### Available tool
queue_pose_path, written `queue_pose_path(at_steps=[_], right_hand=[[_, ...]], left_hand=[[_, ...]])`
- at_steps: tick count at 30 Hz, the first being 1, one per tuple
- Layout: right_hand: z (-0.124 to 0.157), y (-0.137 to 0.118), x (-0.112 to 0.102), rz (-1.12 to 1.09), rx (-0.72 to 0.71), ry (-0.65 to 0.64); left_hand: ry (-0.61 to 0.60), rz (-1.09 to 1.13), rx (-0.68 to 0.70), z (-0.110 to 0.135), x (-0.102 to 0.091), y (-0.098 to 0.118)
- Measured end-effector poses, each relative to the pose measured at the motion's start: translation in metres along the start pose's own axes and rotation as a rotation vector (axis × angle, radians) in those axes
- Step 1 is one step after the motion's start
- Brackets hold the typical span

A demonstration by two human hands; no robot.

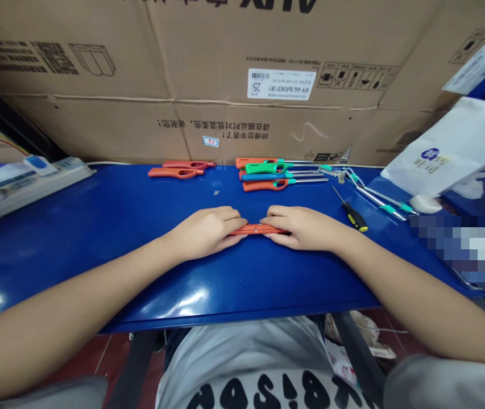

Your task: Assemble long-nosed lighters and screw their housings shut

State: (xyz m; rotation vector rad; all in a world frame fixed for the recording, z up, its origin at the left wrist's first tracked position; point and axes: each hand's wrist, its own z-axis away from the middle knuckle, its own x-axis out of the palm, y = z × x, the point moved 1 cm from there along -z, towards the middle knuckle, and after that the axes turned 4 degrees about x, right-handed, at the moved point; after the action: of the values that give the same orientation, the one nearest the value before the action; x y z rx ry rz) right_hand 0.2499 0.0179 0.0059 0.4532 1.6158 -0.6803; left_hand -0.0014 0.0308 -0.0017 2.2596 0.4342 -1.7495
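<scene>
An orange lighter handle [256,229] lies level between my hands, just above or on the blue table. Its left end is gripped by my left hand [212,232], fingers over the top and thumb below. My right hand [304,228] closes around the other end in the same way. Both ends are hidden by my fingers. Behind the hands lie several long-nosed lighters [265,185] in orange, green and blue with metal tubes. Two red-orange handles without tubes [176,172] rest farther left.
A screwdriver [354,217] with a black and yellow handle lies to the right, near loose metal tubes [381,203] with green ends. A large cardboard box [208,122] stands along the back of the blue table [97,227]. A white bag [442,150] is at right, a power strip [33,187] at left.
</scene>
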Motion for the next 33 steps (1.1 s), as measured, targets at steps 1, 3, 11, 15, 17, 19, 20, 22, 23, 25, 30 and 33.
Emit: queue_pose_path(at_steps=[1,3,11,15,17,19,20,22,23,25,30,33], right_hand=[[0.0,0.001,0.0,-0.027,-0.003,0.009],[0.001,0.002,0.0,-0.082,-0.014,0.015],[0.001,-0.002,-0.002,-0.132,-0.056,0.028],[0.001,-0.002,-0.002,-0.124,-0.055,0.033],[0.0,-0.002,-0.002,-0.115,-0.047,0.029],[0.0,0.0,-0.003,-0.082,-0.026,0.027],[0.0,0.002,-0.005,-0.06,-0.01,0.03],[0.001,0.005,-0.008,-0.024,0.023,0.045],[0.002,0.006,-0.01,-0.013,0.037,0.057],[0.004,0.009,-0.014,0.007,0.059,0.085],[0.01,0.017,-0.022,0.069,0.094,0.18],[0.013,0.022,-0.025,0.08,0.105,0.217]], left_hand=[[0.017,0.022,0.0,0.0,0.001,-0.001],[0.047,0.066,0.002,0.0,0.003,0.0],[0.123,0.091,0.022,0.001,0.005,0.006],[0.133,0.05,0.024,0.001,0.005,0.007],[0.123,0.021,0.021,0.0,0.003,0.007],[0.109,-0.029,0.018,0.0,0.0,0.005],[0.105,-0.061,0.016,0.0,-0.001,0.004],[0.119,-0.116,0.013,0.0,-0.006,0.0],[0.135,-0.127,0.014,0.001,-0.008,-0.002],[0.167,-0.097,0.026,0.002,-0.012,-0.008],[0.281,0.001,0.056,0.004,-0.016,-0.022],[0.307,-0.01,0.072,0.004,-0.016,-0.026]])
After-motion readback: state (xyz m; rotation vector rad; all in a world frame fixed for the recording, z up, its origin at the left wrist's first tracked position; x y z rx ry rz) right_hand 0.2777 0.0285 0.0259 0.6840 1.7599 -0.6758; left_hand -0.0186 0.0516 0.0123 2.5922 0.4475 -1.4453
